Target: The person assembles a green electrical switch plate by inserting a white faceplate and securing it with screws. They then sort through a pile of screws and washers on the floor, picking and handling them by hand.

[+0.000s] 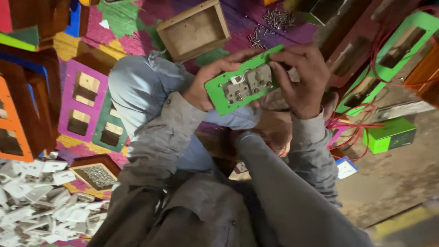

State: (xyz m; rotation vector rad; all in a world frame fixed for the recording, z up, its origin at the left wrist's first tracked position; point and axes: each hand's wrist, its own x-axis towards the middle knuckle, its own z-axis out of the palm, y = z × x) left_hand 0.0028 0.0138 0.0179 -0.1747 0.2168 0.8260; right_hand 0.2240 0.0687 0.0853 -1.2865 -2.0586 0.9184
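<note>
Green switch plate (242, 82) with grey switch modules (249, 84)

Held tilted above the lap, back side up, lower-left end down; rectangular, bright green, two grey modules with metal screw terminals seated side by side in its middle.

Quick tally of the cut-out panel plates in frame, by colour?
Green: 4, one held in both hands, one dark green on the mat, one top right, one below it
Purple: 1
Orange: 1
Total: 6
</note>
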